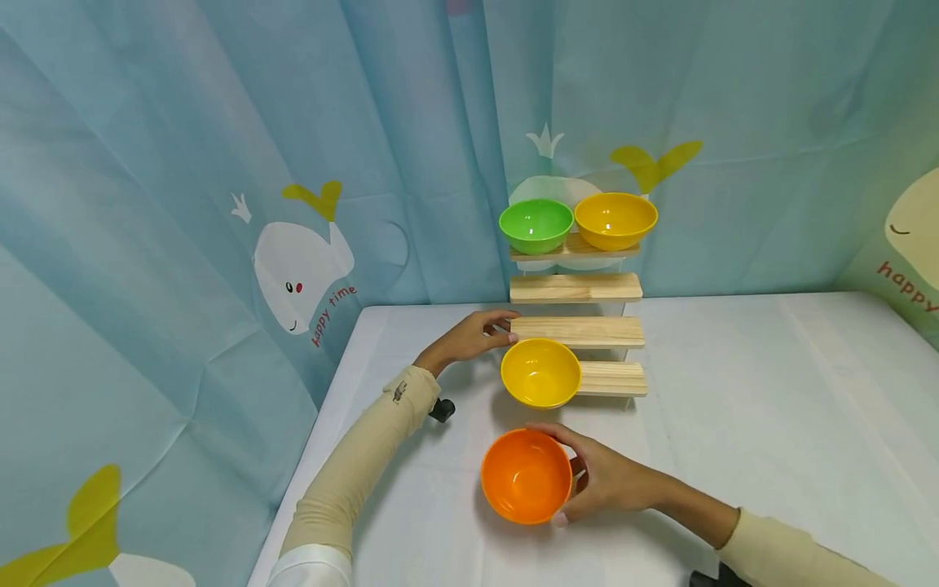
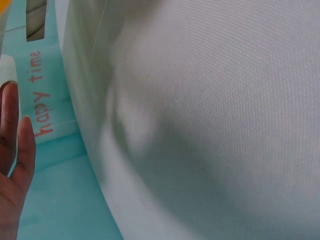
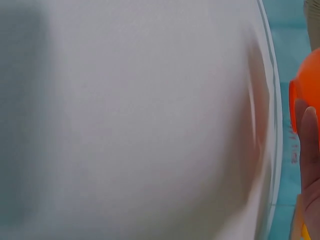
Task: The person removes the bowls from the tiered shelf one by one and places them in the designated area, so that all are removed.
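My right hand (image 1: 612,477) grips an orange bowl (image 1: 526,476) by its right side, the thumb at the near rim and a finger along the far rim. In the right wrist view part of the orange bowl (image 3: 310,75) shows at the right edge above the fingers. My left hand (image 1: 477,336) reaches to the left end of a stepped wooden rack (image 1: 579,330), with fingertips right at a middle shelf. Its thumb and a finger stand apart in the left wrist view. Just below those fingertips, a yellow bowl (image 1: 541,373) sits at the left of the lowest shelf.
On the top shelf stand a green bowl (image 1: 536,226) and another yellow bowl (image 1: 615,221), side by side. The rack stands on a white-covered table (image 1: 734,424), against a blue curtain (image 1: 440,147) with whale prints.
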The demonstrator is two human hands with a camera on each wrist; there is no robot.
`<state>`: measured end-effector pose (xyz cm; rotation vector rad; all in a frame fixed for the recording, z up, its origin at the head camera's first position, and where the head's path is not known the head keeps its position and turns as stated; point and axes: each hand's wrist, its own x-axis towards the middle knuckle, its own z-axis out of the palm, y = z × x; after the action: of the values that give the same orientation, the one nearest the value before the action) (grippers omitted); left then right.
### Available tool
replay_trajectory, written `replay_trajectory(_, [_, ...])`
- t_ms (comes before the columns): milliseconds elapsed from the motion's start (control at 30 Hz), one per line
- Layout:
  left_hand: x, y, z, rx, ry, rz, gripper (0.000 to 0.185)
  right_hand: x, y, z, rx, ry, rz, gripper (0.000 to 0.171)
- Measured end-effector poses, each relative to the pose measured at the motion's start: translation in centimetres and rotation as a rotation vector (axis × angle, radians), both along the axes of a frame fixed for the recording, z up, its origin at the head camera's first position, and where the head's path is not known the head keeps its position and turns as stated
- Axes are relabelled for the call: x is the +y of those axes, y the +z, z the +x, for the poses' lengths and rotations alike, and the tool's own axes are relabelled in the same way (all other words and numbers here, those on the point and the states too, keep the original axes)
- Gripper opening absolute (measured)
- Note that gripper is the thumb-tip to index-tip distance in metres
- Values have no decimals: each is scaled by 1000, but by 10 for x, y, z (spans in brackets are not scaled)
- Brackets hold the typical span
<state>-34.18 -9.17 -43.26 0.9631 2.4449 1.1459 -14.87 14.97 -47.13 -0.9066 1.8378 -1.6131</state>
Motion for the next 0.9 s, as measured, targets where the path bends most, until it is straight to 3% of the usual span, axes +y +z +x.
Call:
replay_trajectory(200, [1,23,14,-14,-30,-4,46,-11,-2,0,-6,-14,10,94])
replay_trajectory(267, [2,20,12,-16,-25,4,46,-15,-3,-1,-13,-19,15,95])
replay_trajectory(467, [1,-5,-4,2,4,0,48,-24,-6,-2,-45,-36,35,96])
replay_trajectory(567, [1,-9,-8,2,1,8,48,-29,-6,-3,-54,-44,42,95])
replay_trajectory(767, [0,-6,-5,10,11,-11,48,-38,-7,-4,-77,-55,56,95])
replay_trajectory(900, [1,9,6,-8,-1,-20,47,-45,-9,-5,-91,-53,59,96])
